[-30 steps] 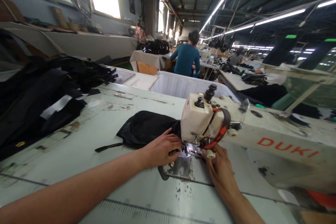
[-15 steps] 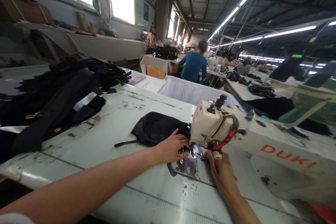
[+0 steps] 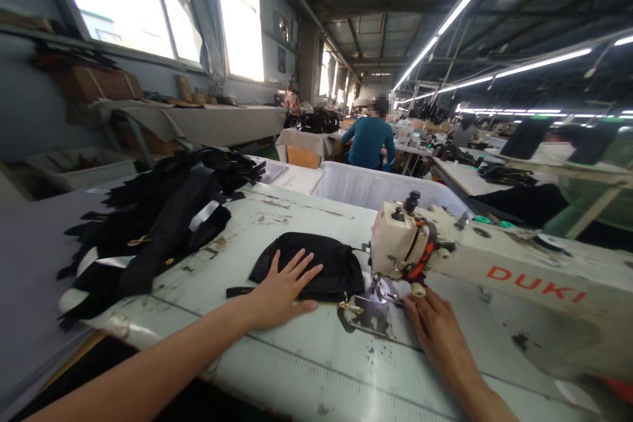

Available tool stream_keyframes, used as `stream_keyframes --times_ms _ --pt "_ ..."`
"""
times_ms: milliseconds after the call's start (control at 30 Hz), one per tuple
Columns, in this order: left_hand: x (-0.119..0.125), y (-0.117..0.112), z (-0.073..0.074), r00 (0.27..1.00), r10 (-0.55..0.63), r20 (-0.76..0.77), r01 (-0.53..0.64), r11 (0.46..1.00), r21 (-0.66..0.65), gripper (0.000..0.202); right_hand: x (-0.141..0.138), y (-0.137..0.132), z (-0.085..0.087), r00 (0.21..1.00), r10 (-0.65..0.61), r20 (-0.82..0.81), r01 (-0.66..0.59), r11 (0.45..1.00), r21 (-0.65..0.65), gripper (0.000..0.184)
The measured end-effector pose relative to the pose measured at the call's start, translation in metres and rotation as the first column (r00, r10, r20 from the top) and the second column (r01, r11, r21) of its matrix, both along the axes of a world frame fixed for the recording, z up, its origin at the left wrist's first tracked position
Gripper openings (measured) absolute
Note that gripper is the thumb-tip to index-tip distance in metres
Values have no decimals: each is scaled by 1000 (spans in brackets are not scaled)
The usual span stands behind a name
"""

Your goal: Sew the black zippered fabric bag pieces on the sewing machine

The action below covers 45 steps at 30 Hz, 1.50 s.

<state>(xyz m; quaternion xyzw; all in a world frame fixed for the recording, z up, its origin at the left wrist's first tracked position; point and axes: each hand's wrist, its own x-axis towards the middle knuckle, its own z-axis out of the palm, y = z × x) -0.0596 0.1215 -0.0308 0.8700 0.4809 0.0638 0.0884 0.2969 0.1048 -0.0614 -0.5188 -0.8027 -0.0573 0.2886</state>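
A black fabric pouch (image 3: 316, 260) lies flat on the pale sewing table, its right end close to the needle area of the sewing machine (image 3: 395, 244). My left hand (image 3: 284, 287) rests on the pouch's near left side, fingers spread and flat. A gold zipper pull (image 3: 350, 304) shows at the pouch's right corner, beside the metal needle plate (image 3: 373, 318). My right hand (image 3: 440, 326) is at the right of the presser foot, its fingers bent together by a small cream knob (image 3: 418, 289). Whatever its fingertips hold is hidden.
Black fabric pieces with gold zipper parts (image 3: 173, 211) are heaped at the table's left. Behind the table stands a white plastic bin (image 3: 386, 181). A person in a teal top (image 3: 370, 142) sits farther back. The machine's arm (image 3: 534, 283) spans the right side.
My left hand has moved left from the pouch's corner near the needle onto its body, and its fingers have spread. My right hand stays beside the presser foot. The view has shifted slightly.
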Motion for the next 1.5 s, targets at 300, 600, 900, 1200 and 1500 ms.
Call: stream_keyframes --times_ms 300,600,900,1200,1500 --pt "-55 -99 -10 989 33 -147 -9 988 157 83 -44 -90 -12 979 143 -144 -149 988 -28 14" --pt "-65 -135 -19 999 6 49 -24 926 378 47 -91 -108 -9 977 170 -131 -177 983 -46 16" --pt "-69 -167 -19 977 -37 211 -75 863 499 28 -129 -82 2 938 346 0 -346 937 -40 37" --pt "-90 -128 0 828 452 332 -513 850 122 32 -128 -93 -1 959 -5 -282 -74 961 -268 28" --pt "-62 -148 33 816 426 391 -107 775 -622 39 -149 -49 17 840 -65 -538 -185 899 -397 36"
